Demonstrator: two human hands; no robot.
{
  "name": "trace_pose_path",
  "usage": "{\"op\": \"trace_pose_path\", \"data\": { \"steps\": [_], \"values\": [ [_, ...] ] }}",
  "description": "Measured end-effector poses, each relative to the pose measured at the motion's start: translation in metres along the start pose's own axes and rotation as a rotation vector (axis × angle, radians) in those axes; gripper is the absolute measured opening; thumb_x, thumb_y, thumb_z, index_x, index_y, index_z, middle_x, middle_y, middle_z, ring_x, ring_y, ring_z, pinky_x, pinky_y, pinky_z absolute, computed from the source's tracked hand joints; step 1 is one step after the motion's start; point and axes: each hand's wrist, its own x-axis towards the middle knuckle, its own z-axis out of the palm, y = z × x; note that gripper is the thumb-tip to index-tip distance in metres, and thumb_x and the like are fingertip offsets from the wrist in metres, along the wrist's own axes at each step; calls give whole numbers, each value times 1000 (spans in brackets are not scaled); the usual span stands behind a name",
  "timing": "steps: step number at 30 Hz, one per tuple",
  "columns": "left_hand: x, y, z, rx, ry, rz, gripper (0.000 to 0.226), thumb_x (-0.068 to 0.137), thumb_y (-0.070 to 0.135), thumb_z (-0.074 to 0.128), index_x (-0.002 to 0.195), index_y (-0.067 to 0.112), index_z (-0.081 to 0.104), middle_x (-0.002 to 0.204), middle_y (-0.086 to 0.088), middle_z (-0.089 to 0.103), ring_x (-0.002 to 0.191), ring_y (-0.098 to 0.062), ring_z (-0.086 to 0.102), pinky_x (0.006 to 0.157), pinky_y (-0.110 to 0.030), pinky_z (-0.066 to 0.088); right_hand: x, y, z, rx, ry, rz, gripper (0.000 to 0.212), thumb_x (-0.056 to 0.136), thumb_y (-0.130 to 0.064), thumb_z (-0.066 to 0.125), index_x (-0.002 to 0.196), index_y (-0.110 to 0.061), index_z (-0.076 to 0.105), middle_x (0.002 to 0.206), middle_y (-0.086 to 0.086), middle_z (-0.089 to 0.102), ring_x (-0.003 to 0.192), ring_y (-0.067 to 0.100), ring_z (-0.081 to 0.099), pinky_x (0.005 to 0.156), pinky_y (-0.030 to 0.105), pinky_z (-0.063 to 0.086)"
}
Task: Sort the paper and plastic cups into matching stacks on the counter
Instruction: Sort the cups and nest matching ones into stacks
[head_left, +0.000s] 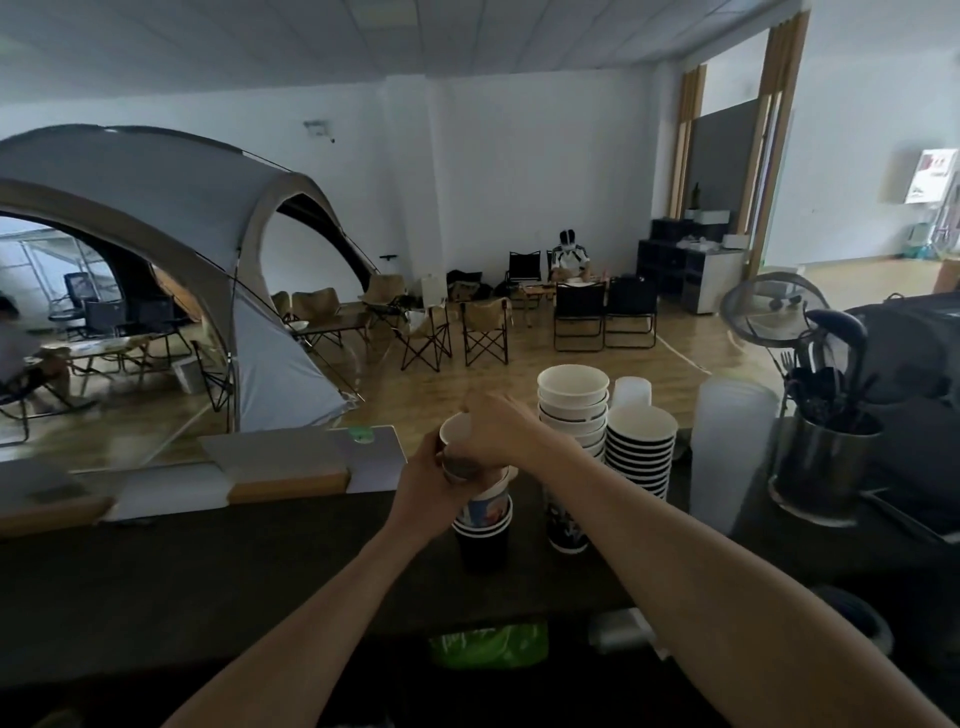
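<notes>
Both hands met over the dark counter (208, 587), near its middle. The left hand (423, 480) was curled round the side of a paper cup (456, 434) with a white interior, gripping it from the left. The right hand (501, 428) came in from the right, its fingers bent over the far rim of the same cup, grasping it as well. The cup was tilted and sat just above a short stack (484, 527) of dark and printed paper cups standing on the counter; whether it touched the top of that stack could not be determined.

To the right stood a tall stack (573, 402) of white paper cups, and just beside it a striped stack (642, 452) with dark rims. Frosted plastic cups (730, 452) rose in a column further right, near a metal utensil holder (823, 460).

Beyond the counter, at far left, was a grey tent (171, 218), with folding chairs (485, 332) on the wooden floor.
</notes>
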Motion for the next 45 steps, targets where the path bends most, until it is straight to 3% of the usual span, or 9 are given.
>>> {"op": "trace_pose_path", "data": {
  "steps": [4, 9, 13, 19, 28, 34, 37, 40, 45],
  "values": [
    [1, -3, -7, 6, -45, 13, 89, 57, 61, 82, 130, 22, 48, 120, 9, 62, 107, -12, 61, 82, -30, 55, -4, -10, -22, 56, 146, -21, 25, 73, -37, 68, 89, -18, 69, 83, 0, 65, 80, 22, 63, 74, 36, 58],
    [2, -6, -14, -73, -119, 37, 91, 51, 63, 83, 128, 28, 47, 122, 10, 59, 111, -11, 59, 86, -38, 58, -27, -10, -109, 151, 413, -107, 64, 66, -53, 79, 123, -30, 61, 100, -7, 61, 86, 14, 57, 62, 20, 44],
    [8, -6, -15, -125, -172, 28, 106, 41, 72, 83, 130, 25, 48, 123, 9, 60, 112, -11, 60, 88, -41, 58, -47, 54, -166, 255, 608, 5, 74, 62, -54, 81, 128, -29, 59, 120, -3, 65, 106, 19, 59, 90, 38, 52],
    [15, -8, -10, -140, -182, 12, 113, 35, 76, 82, 130, 26, 48, 123, 8, 61, 112, -12, 61, 87, -39, 58, -51, 147, -143, 162, 389, 233, 78, 64, -43, 86, 133, -20, 57, 127, 4, 63, 109, 22, 58, 89, 33, 46],
    [16, -12, -11, -169, -202, 24, 108, 40, 71, 86, 130, 26, 48, 126, 7, 61, 115, -14, 61, 88, -41, 58, -43, 176, -74, 56, 74, 226, 79, 66, -44, 86, 134, -18, 56, 134, 5, 59, 121, 25, 56, 99, 39, 46],
    [9, -12, -11, -73, -258, 142, 93, 54, 48, 92, 134, 38, 46, 126, 19, 60, 117, 1, 57, 94, -24, 52, -60, 85, -107, 171, 605, -56, 43, 83, -35, 71, 125, -27, 64, 121, -9, 67, 108, 9, 61, 91, 28, 47],
    [4, -25, -4, -76, -289, 122, 86, 60, 32, 94, 132, 37, 48, 123, 24, 63, 115, 5, 58, 85, -9, 49, -63, 19, -87, 236, 345, -268, 47, 83, -42, 71, 127, -30, 60, 107, -16, 65, 93, -1, 58, 82, 22, 46],
    [-1, -38, 4, -137, -301, -42, 84, 61, 30, 93, 130, 33, 45, 124, 17, 60, 116, -6, 59, 76, -10, 51, -35, -2, -44, 53, 38, -285, 68, 78, -48, 76, 135, -22, 51, 132, -2, 56, 118, 18, 54, 94, 29, 44],
    [-6, -42, 12, -8, -324, -75, 94, 67, 59, 80, 142, 32, 30, 128, 19, 53, 118, -4, 53, 92, -21, 43, 13, 8, 2, -129, -219, -166, 93, 71, -47, 81, 148, -22, 35, 150, 3, 40, 135, 27, 40, 99, 38, 41]
  ]
}}
